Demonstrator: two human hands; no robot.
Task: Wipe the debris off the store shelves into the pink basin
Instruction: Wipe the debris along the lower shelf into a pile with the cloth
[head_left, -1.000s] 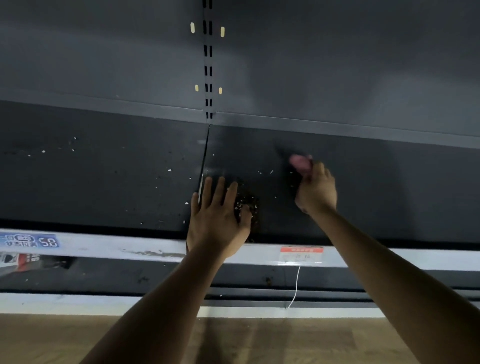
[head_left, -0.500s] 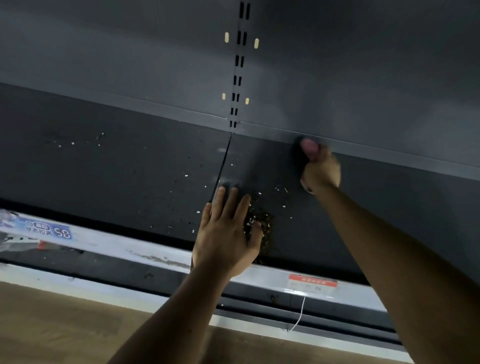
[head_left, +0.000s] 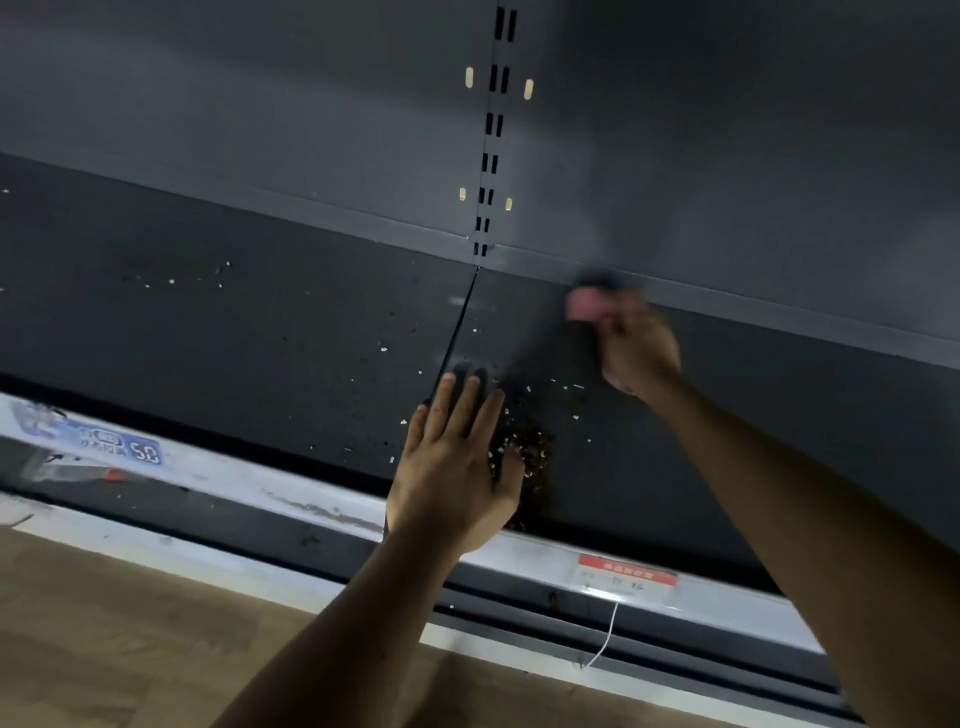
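Note:
A dark store shelf (head_left: 234, 338) runs across the view, dotted with pale crumbs. A heap of brown and white debris (head_left: 530, 447) lies near its front edge. My left hand (head_left: 457, 462) lies flat on the shelf with straight fingers, right beside the heap on its left. My right hand (head_left: 636, 348) grips a pink cloth (head_left: 584, 306), blurred, at the back of the shelf near the rear wall. No pink basin is in view.
A grey back panel with a slotted upright (head_left: 493, 130) rises behind the shelf. A seam (head_left: 460, 327) splits the shelf into two boards. A price rail (head_left: 311, 506) with a blue label (head_left: 122, 447) and a red label (head_left: 628, 577) fronts it. Wooden floor (head_left: 104, 639) lies below.
My right hand with the pink cloth went from mid-shelf to the back edge and now sits slightly nearer. My left hand has stayed flat beside the debris heap. The camera has shifted.

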